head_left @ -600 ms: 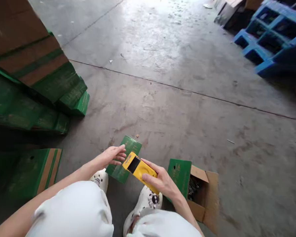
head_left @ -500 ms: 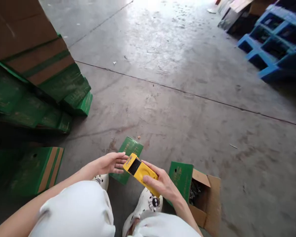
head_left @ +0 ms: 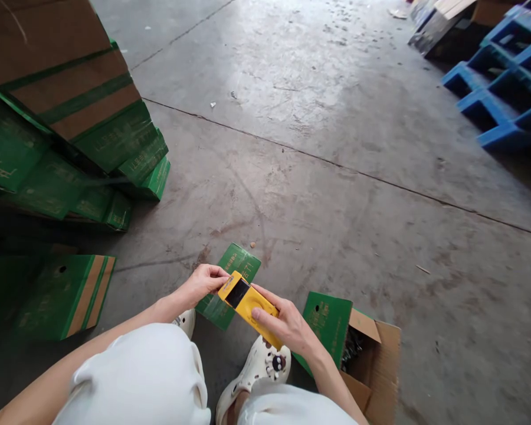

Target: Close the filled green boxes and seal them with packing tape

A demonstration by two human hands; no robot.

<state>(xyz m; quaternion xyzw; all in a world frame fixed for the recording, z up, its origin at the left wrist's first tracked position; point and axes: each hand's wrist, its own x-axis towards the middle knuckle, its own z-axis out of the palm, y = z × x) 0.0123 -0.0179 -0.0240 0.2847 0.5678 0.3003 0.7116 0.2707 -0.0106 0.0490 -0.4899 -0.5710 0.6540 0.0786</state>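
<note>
A yellow multimeter (head_left: 252,308) with a dark screen lies tilted in my right hand (head_left: 287,324). The thumb rests on its front and the fingers wrap round its far side. At the meter's upper end, my left hand (head_left: 206,280) is closed in a pinch, its fingertips touching the corner by the screen. Beneath both hands a flat green cardboard piece (head_left: 230,295) with printed lettering lies on the floor. To the right of my right hand stands an open green carton (head_left: 330,324), with dark metallic pieces partly visible inside.
Green and brown cartons (head_left: 88,112) are stacked at the left, with another green carton (head_left: 71,295) lower down. Blue pallets (head_left: 504,88) stand at the upper right. My white clogs (head_left: 265,366) are on the concrete floor (head_left: 318,195), which has a long crack across it.
My left hand, open beside the meter before, has closed its fingers at the meter's upper end. The right hand keeps its hold. The view has shifted slightly.
</note>
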